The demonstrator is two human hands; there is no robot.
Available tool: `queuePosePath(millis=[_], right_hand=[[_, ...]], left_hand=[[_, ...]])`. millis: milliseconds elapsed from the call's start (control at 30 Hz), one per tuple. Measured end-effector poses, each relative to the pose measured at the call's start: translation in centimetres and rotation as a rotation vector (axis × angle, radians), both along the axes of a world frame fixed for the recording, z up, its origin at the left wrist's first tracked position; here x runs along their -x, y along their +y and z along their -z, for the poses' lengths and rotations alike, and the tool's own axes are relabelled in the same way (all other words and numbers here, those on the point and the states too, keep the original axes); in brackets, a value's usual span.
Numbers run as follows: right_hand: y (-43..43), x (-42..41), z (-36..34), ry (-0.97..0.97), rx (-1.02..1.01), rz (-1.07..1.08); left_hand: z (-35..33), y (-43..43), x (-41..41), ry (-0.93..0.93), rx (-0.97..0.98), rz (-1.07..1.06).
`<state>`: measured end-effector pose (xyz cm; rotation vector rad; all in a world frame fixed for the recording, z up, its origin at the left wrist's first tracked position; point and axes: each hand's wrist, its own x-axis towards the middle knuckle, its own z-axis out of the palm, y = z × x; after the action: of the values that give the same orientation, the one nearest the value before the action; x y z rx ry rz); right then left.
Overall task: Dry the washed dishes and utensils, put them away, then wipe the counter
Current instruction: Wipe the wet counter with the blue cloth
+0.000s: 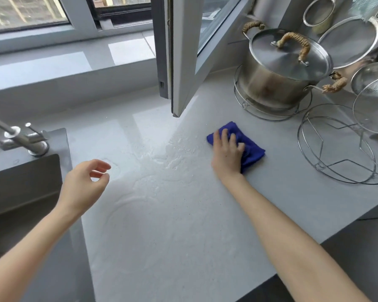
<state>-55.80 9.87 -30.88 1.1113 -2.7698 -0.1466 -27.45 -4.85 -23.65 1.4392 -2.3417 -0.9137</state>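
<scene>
A folded blue cloth point(250, 147) lies on the pale grey counter point(183, 225), right of centre. My right hand point(226, 154) presses flat on the cloth, fingers spread over it. Puddles and streaks of water point(153, 162) cover the counter between my two hands. My left hand point(85, 184) hovers above the counter near the sink edge, fingers loosely curled and holding nothing.
A dark sink point(20, 188) with a metal tap point(20, 138) lies at the left. An open window sash point(179, 62) juts over the counter. A lidded steel pot point(282, 77), a wire rack point(336, 149) and strainers point(373, 99) stand at the back right.
</scene>
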Motion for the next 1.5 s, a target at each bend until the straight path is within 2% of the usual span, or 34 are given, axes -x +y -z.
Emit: queuePosePath(millis=[100,233,267,333,433,500,567,633,667,767,833,967,1100,1233,1333,1433,1500], right_hand=[[-3.4,-8.8,0.2,-0.076,-0.019,-0.263],[-5.2,-18.4,-1.2,-0.172,0.107,-0.519],[-4.9,-19.4,-2.0,-0.248,0.22,-0.494],[-4.0,-19.5,-3.9,-0.536,0.586,-0.385],[-0.4,-16.6,-7.4,-0.962,0.953,-0.022],[3.3,-13.2,-9.1,-1.014,1.124,0.104],[7.7,-9.5,-10.1,-0.983,1.192,0.181],[12.7,-6.1,-9.5,-0.839,1.074,0.264],[15.1,-4.6,-8.5,-0.723,0.94,0.282],[20.0,-2.2,-5.5,-0.594,0.413,0.433],[20.4,-2.2,-3.4,-0.455,0.215,0.458],[18.2,-5.3,-0.7,-0.299,0.215,0.383],[14.2,-13.5,1.2,-0.186,0.287,0.051],[6.7,-23.9,0.4,-0.346,0.39,-0.245],[1.3,-28.2,-0.9,-0.366,0.425,-0.404],[-0.5,-29.5,-3.0,-0.472,0.574,-0.439],[1.2,-27.4,-4.7,-0.562,0.741,-0.317]], left_hand=[[-0.3,0.8,-1.0,0.008,-0.005,-0.016],[-1.0,1.7,-2.8,0.016,0.014,-0.028],[-1.2,1.9,-3.4,0.016,0.009,-0.035],[-1.6,2.0,-4.6,0.015,0.002,-0.037],[-2.1,2.1,-6.6,0.038,-0.007,-0.044],[-2.3,2.4,-8.1,0.046,-0.005,-0.054],[-2.3,2.7,-9.6,0.061,-0.01,-0.07],[-2.3,3.2,-10.8,0.069,-0.023,-0.078],[-2.2,3.5,-11.3,0.072,-0.029,-0.079],[-1.6,4.2,-12.6,0.075,-0.028,-0.078],[-1.0,4.7,-13.4,0.073,-0.03,-0.086],[0.2,6.0,-14.6,0.084,-0.06,-0.103],[0.5,7.7,-15.8,0.093,-0.08,-0.128],[-0.1,8.8,-17.3,0.106,-0.071,-0.143],[-0.7,8.9,-18.7,0.137,-0.053,-0.162],[-1.3,8.8,-20.2,0.157,-0.035,-0.179],[-1.5,8.7,-21.5,0.162,-0.031,-0.202]])
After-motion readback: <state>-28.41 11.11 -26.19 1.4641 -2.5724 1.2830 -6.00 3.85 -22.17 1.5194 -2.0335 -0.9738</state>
